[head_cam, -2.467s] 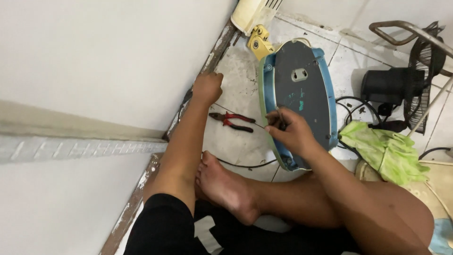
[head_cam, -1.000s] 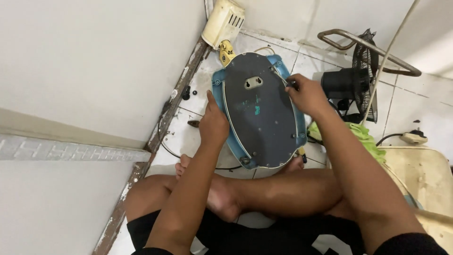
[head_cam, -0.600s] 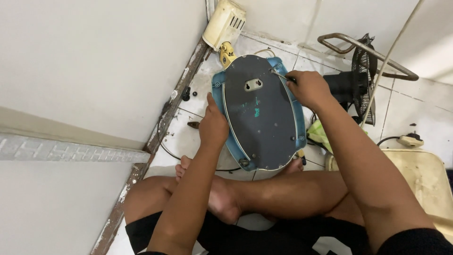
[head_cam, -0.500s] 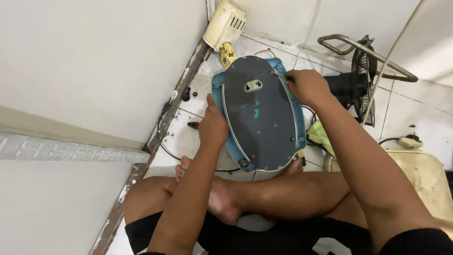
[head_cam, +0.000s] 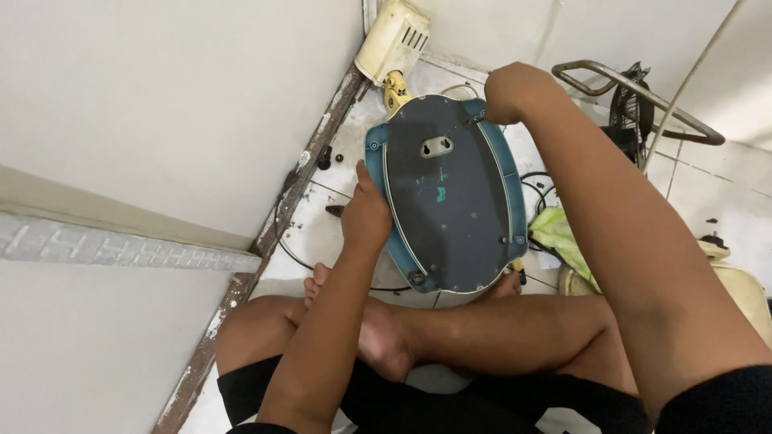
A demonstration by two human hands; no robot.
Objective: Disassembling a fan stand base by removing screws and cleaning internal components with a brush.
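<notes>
An oval blue fan base with a dark grey underside plate faces me, propped upright on the tiled floor between my crossed legs. My left hand grips its left rim, thumb on the edge. At the base's top right corner my right hand is closed; whether it holds a small tool I cannot tell. A cream motor housing with a yellow part lies just beyond the base, by the wall.
A white wall with a worn skirting edge runs along the left. A black fan grille and metal bar stand at the back right. A green cloth, black cables and small black parts lie on the floor.
The base has been turned flat-side toward me and my left hand has taken its left rim. My right hand slid up to the top right corner. The pliers are now hidden.
</notes>
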